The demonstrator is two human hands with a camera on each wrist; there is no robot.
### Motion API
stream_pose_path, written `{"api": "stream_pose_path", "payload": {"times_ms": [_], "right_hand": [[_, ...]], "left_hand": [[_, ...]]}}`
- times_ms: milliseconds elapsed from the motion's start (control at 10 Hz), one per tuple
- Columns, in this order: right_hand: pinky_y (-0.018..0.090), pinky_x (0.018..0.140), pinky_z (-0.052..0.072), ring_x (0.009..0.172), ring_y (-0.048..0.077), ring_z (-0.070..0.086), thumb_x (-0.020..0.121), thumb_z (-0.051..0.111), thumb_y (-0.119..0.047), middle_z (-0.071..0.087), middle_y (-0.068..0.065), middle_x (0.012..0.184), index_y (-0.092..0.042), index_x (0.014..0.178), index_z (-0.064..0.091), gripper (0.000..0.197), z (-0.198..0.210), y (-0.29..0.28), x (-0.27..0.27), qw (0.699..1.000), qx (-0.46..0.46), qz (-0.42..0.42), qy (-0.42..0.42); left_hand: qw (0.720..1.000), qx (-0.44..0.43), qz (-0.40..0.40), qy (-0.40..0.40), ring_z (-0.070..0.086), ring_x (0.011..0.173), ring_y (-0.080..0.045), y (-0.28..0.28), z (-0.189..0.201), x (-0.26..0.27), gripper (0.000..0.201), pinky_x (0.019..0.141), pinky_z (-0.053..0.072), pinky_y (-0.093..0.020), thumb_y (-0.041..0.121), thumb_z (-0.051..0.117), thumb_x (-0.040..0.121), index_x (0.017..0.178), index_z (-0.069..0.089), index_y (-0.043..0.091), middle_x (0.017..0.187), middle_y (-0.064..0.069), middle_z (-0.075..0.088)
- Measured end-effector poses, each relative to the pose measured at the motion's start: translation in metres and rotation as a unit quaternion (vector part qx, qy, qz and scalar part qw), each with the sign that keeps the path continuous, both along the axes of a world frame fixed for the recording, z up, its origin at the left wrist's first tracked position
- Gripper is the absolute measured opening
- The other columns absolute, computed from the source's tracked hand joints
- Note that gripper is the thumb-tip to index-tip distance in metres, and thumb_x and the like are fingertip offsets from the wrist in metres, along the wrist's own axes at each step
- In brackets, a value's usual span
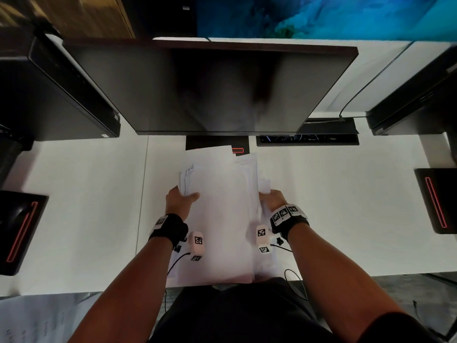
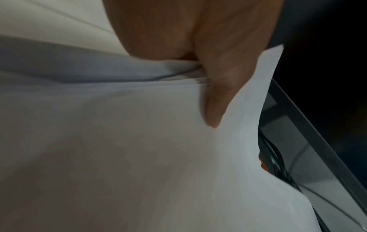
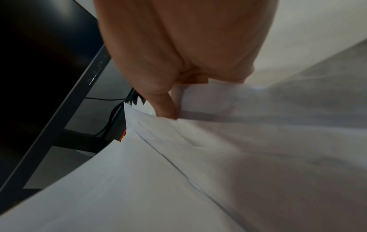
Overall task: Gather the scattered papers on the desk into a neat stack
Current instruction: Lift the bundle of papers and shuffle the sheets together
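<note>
papers [image 1: 222,206] between both hands; left hand [image 1: 179,201] thumb on top; right hand [image 1: 274,200] gripping edge

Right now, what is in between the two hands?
The bundle of white papers fills the stretch between the left hand and the right hand, each gripping one side edge. The head view shows it best.

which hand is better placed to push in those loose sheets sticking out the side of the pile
Probably the right hand. The papers splay most on its side, with a loose corner jutting out just beyond its fingers. The left hand already grips a fairly bunched edge, thumb on top, so it can steady the pile.
</note>
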State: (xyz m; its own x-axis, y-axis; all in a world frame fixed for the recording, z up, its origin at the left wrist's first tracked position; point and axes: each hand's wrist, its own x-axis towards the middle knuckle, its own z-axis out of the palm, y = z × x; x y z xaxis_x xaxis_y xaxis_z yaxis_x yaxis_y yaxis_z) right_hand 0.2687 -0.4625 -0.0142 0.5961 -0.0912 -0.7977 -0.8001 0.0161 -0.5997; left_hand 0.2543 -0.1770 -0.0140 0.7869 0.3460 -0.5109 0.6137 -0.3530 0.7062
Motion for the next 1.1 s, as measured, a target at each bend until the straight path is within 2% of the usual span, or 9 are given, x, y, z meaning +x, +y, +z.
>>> {"api": "stream_pose_path", "payload": {"times_ms": [200,300,400,500,600,800,900,1000,1100], "right_hand": [[0.047,0.077,0.056,0.079,0.033,0.07,0.057,0.083,-0.023,0.075,0.019,0.09,0.0,0.085,0.074,0.038,-0.017,-0.012,0.004,0.999,-0.029,0.006,0.015],[0.042,0.072,0.052,0.078,0.031,0.065,0.054,0.079,-0.016,0.07,0.017,0.082,0.002,0.081,0.073,0.032,-0.028,-0.016,0.004,1.0,-0.017,-0.001,0.01],[0.04,0.074,0.056,0.078,0.031,0.071,0.065,0.081,-0.019,0.074,0.013,0.079,-0.004,0.075,0.073,0.02,-0.015,-0.013,0.006,1.0,-0.021,-0.001,-0.007],[0.02,0.055,0.054,0.06,0.017,0.068,0.091,0.067,-0.01,0.072,-0.003,0.063,-0.008,0.084,0.069,0.007,-0.01,-0.015,0.008,1.0,-0.001,-0.016,-0.023],[0.024,0.06,0.055,0.07,0.023,0.069,0.091,0.067,-0.01,0.073,0.004,0.074,-0.003,0.101,0.069,0.012,-0.011,-0.021,0.008,0.999,0.009,-0.026,-0.028],[0.03,0.057,0.038,0.053,0.02,0.055,0.085,0.065,-0.023,0.059,0.015,0.075,-0.014,0.076,0.061,0.013,-0.013,-0.031,0.006,1.0,-0.003,-0.023,0.013],[0.02,0.051,0.046,0.048,0.008,0.062,0.1,0.048,-0.035,0.068,-0.002,0.063,-0.024,0.077,0.066,0.031,-0.011,-0.031,0.005,0.996,0.061,-0.066,0.009],[0.03,0.078,0.052,0.079,0.013,0.069,0.074,0.055,-0.08,0.072,-0.001,0.089,-0.027,0.086,0.075,0.058,-0.01,-0.033,0.006,0.994,0.075,-0.08,0.015],[0.022,0.056,0.048,0.056,0.006,0.063,0.092,0.031,-0.072,0.066,-0.007,0.065,-0.025,0.086,0.062,0.057,-0.002,-0.032,0.008,0.991,0.107,-0.084,0.009]], "left_hand": [[0.989,-0.133,0.049,-0.03,0.072,0.084,-0.025,0.013,0.009,-0.006,0.02,0.066,0.056,-0.023,0.008,0.078,0.083,0.101,0.072,0.013,0.092,-0.006,0.075],[0.976,-0.205,0.073,-0.03,0.074,0.086,-0.03,0.021,0.013,-0.011,0.027,0.073,0.059,-0.033,0.006,0.08,0.081,0.108,0.073,0.006,0.096,-0.013,0.077],[0.963,-0.253,0.089,-0.022,0.073,0.088,-0.035,0.026,0.018,-0.015,0.026,0.07,0.059,-0.035,0.002,0.08,0.078,0.103,0.074,0.004,0.095,-0.015,0.077],[0.959,-0.273,0.066,-0.037,0.075,0.089,-0.029,0.027,0.026,-0.019,0.025,0.073,0.06,-0.034,0.0,0.079,0.078,0.102,0.075,0.007,0.099,-0.013,0.077],[0.96,-0.273,0.02,-0.057,0.074,0.096,-0.025,0.028,0.028,-0.022,0.034,0.086,0.057,-0.036,-0.004,0.077,0.078,0.11,0.072,0.007,0.107,-0.011,0.076],[0.969,-0.232,-0.067,-0.058,0.07,0.081,0.0,0.025,0.031,-0.028,0.055,0.081,0.053,-0.02,-0.016,0.071,0.079,0.076,0.081,0.038,0.081,0.016,0.076],[0.964,-0.261,-0.046,-0.034,0.07,0.099,-0.017,0.027,0.029,-0.031,0.06,0.098,0.053,-0.038,-0.02,0.06,0.085,0.082,0.082,0.036,0.092,0.009,0.078],[0.958,-0.284,-0.026,-0.037,0.073,0.09,-0.01,0.023,0.039,-0.032,0.035,0.098,0.053,-0.043,0.001,0.069,0.077,0.074,0.082,0.034,0.086,0.009,0.078],[0.941,-0.319,-0.051,-0.103,0.072,0.085,-0.007,0.023,0.042,-0.03,0.018,0.094,0.051,-0.044,0.027,0.075,0.06,0.074,0.081,0.034,0.083,0.009,0.078]]}}
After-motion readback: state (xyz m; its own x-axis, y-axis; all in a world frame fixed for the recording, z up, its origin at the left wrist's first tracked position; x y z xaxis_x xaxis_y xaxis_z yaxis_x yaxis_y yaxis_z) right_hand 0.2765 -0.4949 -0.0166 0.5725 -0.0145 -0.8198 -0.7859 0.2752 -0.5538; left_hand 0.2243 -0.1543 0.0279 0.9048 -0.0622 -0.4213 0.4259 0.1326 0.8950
